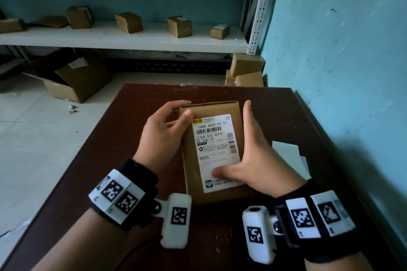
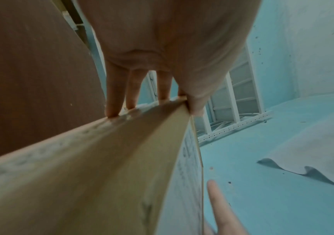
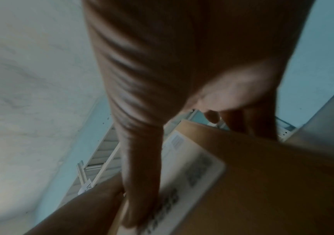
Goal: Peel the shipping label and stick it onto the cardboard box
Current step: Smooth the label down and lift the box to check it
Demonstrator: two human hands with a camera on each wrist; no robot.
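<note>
A brown cardboard box (image 1: pixel 191 167) lies on the dark wooden table (image 1: pixel 105 160), long side pointing away from me. The white shipping label (image 1: pixel 214 145) is flat on its top face. My left hand (image 1: pixel 164 132) grips the box's far left corner, thumb on top and fingers down the side. My right hand (image 1: pixel 253 156) has its thumb pressed on the label's near end, with its straight fingers along the box's right side. The left wrist view shows the box (image 2: pixel 101 159) and label edge (image 2: pixel 189 167) under my left hand (image 2: pixel 162 47). The right wrist view shows my right hand (image 3: pixel 182 63) with its thumb across the label (image 3: pixel 194 165).
A white sheet of paper (image 1: pixel 288 154) lies on the table right of the box, near the blue wall (image 1: pixel 341 72). Behind the table, a white shelf (image 1: pixel 132 38) carries several small boxes. An open carton (image 1: pixel 77 81) sits on the floor, and more boxes (image 1: pixel 246 68) are stacked by the wall.
</note>
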